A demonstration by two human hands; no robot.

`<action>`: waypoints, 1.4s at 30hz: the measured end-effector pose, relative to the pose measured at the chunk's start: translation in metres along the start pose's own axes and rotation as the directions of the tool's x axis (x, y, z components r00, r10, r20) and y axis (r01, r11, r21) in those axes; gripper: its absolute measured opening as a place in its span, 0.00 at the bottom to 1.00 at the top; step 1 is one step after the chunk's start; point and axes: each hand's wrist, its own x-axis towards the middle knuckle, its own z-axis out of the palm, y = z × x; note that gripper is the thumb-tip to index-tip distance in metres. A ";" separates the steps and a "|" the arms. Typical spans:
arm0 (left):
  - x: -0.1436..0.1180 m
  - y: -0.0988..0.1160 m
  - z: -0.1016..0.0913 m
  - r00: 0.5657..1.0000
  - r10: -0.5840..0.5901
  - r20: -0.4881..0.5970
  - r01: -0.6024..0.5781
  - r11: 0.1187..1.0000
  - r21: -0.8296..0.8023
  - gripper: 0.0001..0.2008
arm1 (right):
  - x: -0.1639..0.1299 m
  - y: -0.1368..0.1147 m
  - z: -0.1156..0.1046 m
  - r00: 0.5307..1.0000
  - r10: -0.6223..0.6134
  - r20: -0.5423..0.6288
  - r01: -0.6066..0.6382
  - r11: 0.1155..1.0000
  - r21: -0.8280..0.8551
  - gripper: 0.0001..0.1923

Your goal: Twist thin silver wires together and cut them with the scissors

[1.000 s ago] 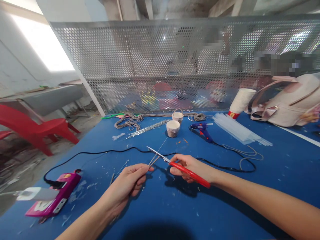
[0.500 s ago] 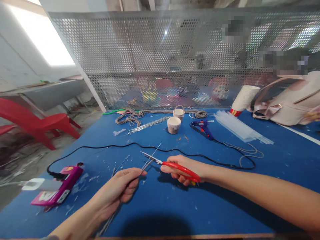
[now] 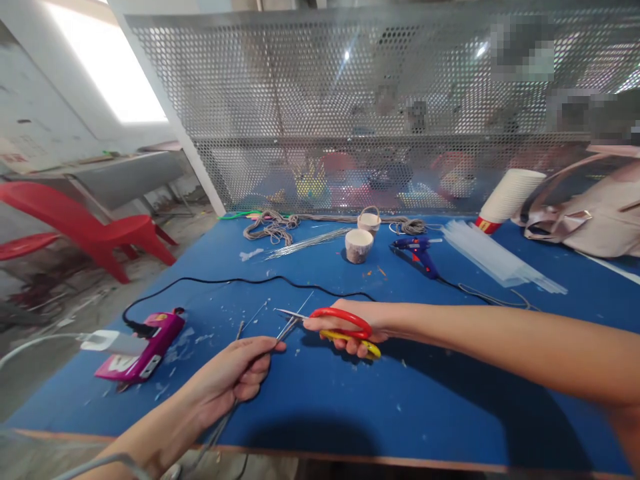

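Head view: a black cable (image 3: 240, 281) and cups (image 3: 359, 245) lie beyond; left hand (image 3: 235, 373) pinches a thin wire (image 3: 295, 317) slanting up-right, right hand (image 3: 350, 327) grips scissors (image 3: 325, 321) pointing left at it

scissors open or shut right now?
Open. The scissors in the right hand show two handle loops apart, red above yellow, and blades parted around the wire held by the left hand.

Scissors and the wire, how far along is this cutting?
Done: pale offcuts litter the blue table. In hand: left hand pinches thin wires while right hand closes the scissors on them. Left: a bundle of uncut wires lies beyond.
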 end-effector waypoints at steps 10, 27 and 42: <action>-0.002 0.001 0.000 1.000 -0.001 -0.014 0.001 1.000 -0.010 0.18 | -0.004 -0.003 0.005 0.998 -0.034 -0.059 0.028 0.995 -0.098 0.26; -0.018 0.026 -0.003 0.936 0.337 -0.097 -0.310 0.924 0.224 0.16 | -0.074 0.009 -0.001 0.942 -0.277 -0.190 -0.016 0.530 -0.848 0.22; 0.041 0.019 0.077 0.751 0.501 0.429 -0.362 -0.231 0.903 0.11 | -0.089 0.063 0.011 0.791 -0.466 -0.397 -0.287 0.291 -0.913 0.20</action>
